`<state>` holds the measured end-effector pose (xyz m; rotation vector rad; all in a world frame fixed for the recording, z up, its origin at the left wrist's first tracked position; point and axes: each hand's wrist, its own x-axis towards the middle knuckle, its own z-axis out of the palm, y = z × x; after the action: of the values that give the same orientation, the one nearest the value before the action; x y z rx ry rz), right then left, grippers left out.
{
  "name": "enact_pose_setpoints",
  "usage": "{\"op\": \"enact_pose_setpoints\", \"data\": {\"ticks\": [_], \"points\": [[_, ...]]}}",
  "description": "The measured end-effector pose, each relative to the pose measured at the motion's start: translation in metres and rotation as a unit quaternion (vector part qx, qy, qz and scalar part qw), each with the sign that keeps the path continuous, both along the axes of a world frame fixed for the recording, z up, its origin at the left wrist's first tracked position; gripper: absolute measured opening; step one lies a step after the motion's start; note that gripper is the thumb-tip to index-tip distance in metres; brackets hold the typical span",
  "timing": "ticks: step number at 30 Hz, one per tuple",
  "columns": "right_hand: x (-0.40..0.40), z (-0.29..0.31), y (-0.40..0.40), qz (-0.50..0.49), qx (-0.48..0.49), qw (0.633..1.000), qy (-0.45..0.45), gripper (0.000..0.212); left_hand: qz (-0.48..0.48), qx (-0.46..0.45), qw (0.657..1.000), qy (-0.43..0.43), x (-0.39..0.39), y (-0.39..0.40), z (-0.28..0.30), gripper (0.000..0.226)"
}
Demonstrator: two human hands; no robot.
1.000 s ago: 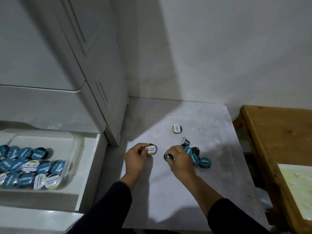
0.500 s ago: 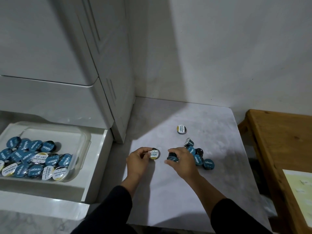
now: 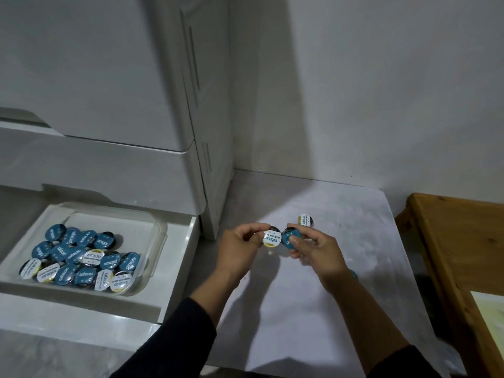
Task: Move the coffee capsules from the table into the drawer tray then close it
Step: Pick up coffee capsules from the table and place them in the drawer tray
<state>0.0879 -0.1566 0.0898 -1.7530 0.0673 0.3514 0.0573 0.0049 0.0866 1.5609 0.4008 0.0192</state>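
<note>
My left hand (image 3: 240,249) pinches a white-and-yellow-lidded capsule (image 3: 272,238), held above the grey table (image 3: 313,309). My right hand (image 3: 319,251) grips a blue-lidded capsule (image 3: 289,237) right beside it. One white-lidded capsule (image 3: 305,219) lies on the table behind my hands. A sliver of another blue capsule (image 3: 353,274) shows past my right wrist; the others there are hidden by my hand. At the left, the open white drawer (image 3: 177,271) holds a clear tray (image 3: 152,241) with several blue and white capsules (image 3: 79,257).
A white cabinet (image 3: 109,91) rises above the open drawer and borders the table's left side. A white wall stands behind the table. A wooden table (image 3: 458,241) with a pale sheet (image 3: 491,317) on it stands at the right.
Both hands have lifted off the table, each with a capsule, and shifted left toward each other. The view has swung left, so more of the drawer shows.
</note>
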Motion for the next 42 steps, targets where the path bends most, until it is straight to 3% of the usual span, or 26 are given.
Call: {"op": "enact_pose_setpoints", "data": {"ticks": [4,10,20,31,37,42], "points": [[-0.006,0.031,0.014,0.032,0.054,0.998,-0.017,0.025,-0.016,0.006,1.0,-0.025,-0.009,0.026,0.03,0.028],[-0.022,0.063,0.054,0.078,0.061,0.994,-0.049,0.027,-0.024,0.035,0.999,-0.028,-0.037,0.078,0.067,0.023],[-0.058,0.062,0.194,0.086,0.046,0.995,-0.013,0.02,-0.091,0.079,0.993,0.005,-0.068,0.226,0.065,0.023],[-0.056,0.002,0.304,0.016,-0.122,0.992,0.015,0.03,-0.239,0.25,0.937,0.057,-0.031,0.333,0.02,0.023],[-0.046,-0.002,0.322,-0.006,-0.198,0.98,0.001,0.023,-0.28,0.287,0.915,0.037,-0.006,0.338,0.0,0.02],[-0.041,-0.008,0.325,-0.003,-0.256,0.966,-0.022,0.019,-0.298,0.291,0.906,0.072,0.002,0.337,-0.013,0.025]]}}
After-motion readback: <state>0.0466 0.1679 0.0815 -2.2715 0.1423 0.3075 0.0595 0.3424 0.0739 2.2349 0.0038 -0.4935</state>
